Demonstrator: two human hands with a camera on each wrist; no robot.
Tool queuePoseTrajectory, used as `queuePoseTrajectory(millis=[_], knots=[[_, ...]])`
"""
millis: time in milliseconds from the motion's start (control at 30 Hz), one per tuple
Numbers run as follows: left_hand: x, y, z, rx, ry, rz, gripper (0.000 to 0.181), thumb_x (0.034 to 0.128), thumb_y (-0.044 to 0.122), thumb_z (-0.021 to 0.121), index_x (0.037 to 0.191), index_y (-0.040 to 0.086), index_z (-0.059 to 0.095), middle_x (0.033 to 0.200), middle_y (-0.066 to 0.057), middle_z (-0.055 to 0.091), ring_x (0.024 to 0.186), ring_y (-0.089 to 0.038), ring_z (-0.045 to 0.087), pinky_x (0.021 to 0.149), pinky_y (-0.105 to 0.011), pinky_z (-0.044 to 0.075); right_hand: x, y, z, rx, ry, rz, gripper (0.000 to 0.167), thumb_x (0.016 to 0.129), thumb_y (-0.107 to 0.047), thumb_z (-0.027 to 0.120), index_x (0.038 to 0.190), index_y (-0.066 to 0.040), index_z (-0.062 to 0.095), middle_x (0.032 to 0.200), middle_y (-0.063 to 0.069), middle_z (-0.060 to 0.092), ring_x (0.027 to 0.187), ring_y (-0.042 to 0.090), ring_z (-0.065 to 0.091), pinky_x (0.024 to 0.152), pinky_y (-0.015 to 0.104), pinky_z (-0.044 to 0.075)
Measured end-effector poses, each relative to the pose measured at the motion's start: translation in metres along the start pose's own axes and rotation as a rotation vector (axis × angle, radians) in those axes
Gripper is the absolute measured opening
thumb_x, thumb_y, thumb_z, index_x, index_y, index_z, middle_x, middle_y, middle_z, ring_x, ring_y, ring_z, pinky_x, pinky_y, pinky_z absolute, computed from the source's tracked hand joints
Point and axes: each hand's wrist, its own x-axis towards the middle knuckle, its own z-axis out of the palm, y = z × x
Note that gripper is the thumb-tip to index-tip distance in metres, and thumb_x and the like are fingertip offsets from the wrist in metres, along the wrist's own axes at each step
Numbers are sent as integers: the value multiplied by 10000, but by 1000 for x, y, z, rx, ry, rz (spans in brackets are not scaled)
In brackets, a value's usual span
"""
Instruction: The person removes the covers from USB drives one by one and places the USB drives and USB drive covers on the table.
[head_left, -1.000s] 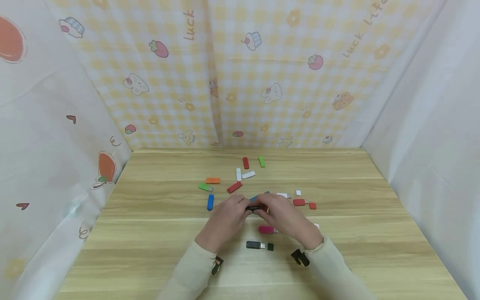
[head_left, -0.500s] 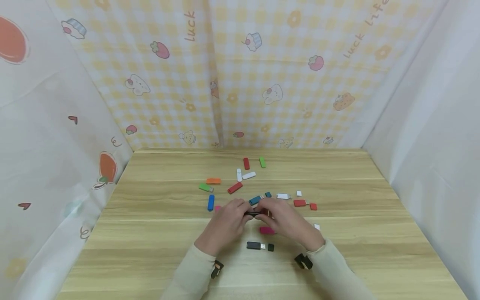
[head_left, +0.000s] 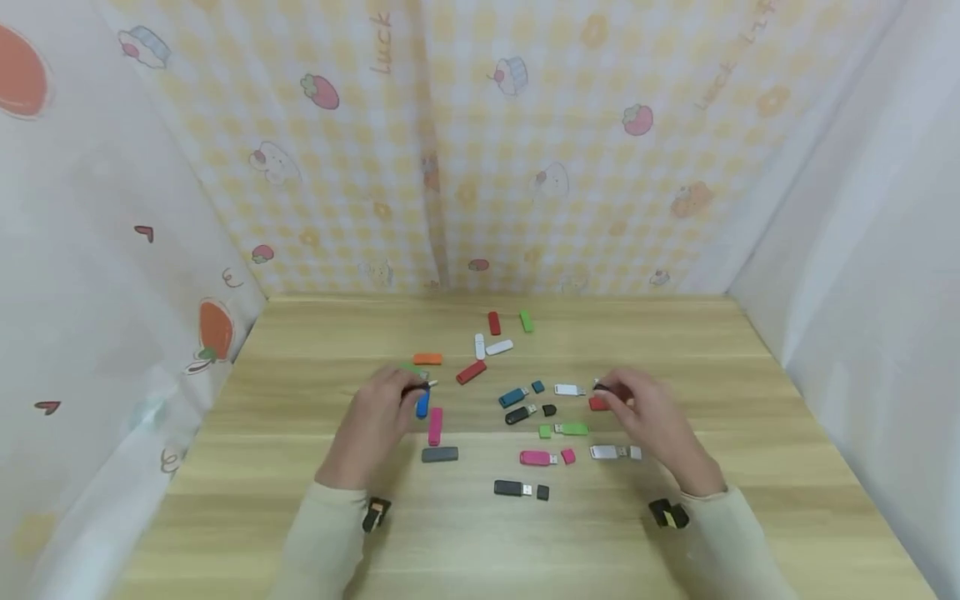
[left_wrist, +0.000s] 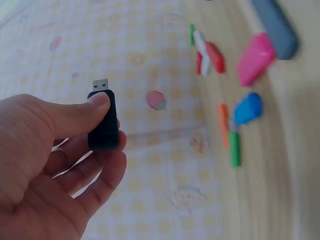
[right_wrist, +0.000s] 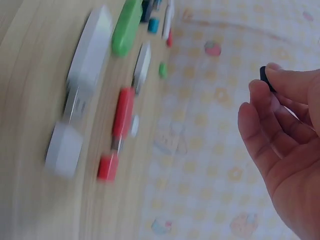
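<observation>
My left hand (head_left: 375, 425) pinches a black USB stick (left_wrist: 104, 125) between thumb and fingers, its bare metal plug pointing up in the left wrist view. Off to the right, my right hand (head_left: 660, 429) pinches a small black cap (right_wrist: 265, 78) at its fingertips. Both hands are raised over the table. Beneath the left hand lie a blue USB stick (head_left: 423, 406) and a green one (left_wrist: 235, 150), both partly covered in the head view. A red USB stick (right_wrist: 123, 112) with its red cap (right_wrist: 107, 167) lies near the right hand, mostly hidden in the head view.
Several uncapped sticks lie beside their caps at centre right, among them teal (head_left: 513, 397), black (head_left: 507, 488), pink (head_left: 535, 458) and white (head_left: 602, 452). Farther back and left are sticks in red (head_left: 472, 372), orange (head_left: 427, 359) and grey (head_left: 440, 454). A patterned curtain (head_left: 495, 167) stands behind.
The hands were together at the centre over a black item. They have moved apart, left with the black USB stick, right with its cap, uncovering sticks and caps between them.
</observation>
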Motion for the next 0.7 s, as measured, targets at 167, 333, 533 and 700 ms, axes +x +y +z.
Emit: queuePoseTrajectory(millis=[167,333,533,700], knots=[[9,11,8,-28,-45,38,126,981,51,785,1104,28,781,1053,-95,737,871,-192,656,769,-345,638,10,-13,9,28,-77,-29,89,970,-104,814,1037,-109,757,887,-36,746,749,53,618,663,224,568],[8,24,26,-22,-82,26,130,977,80,796,1103,49,792,1051,-79,742,886,-194,666,790,-350,632,15,-27,21,53,-159,18,99,967,-97,814,1055,-115,770,897,-65,726,765,45,591,669,218,554],[5,32,50,-8,-152,23,104,1004,106,771,1102,79,791,1062,-50,758,977,-199,711,875,-373,638,21,-36,33,56,-279,43,144,984,-137,805,1116,-107,756,899,-66,719,787,74,601,697,225,558],[0,36,71,-29,-222,6,112,1020,114,754,1123,96,792,1073,-39,783,986,-196,717,903,-387,630,25,-41,44,-7,-334,-6,115,954,-148,839,1050,-148,776,877,-95,724,760,53,600,677,204,535]])
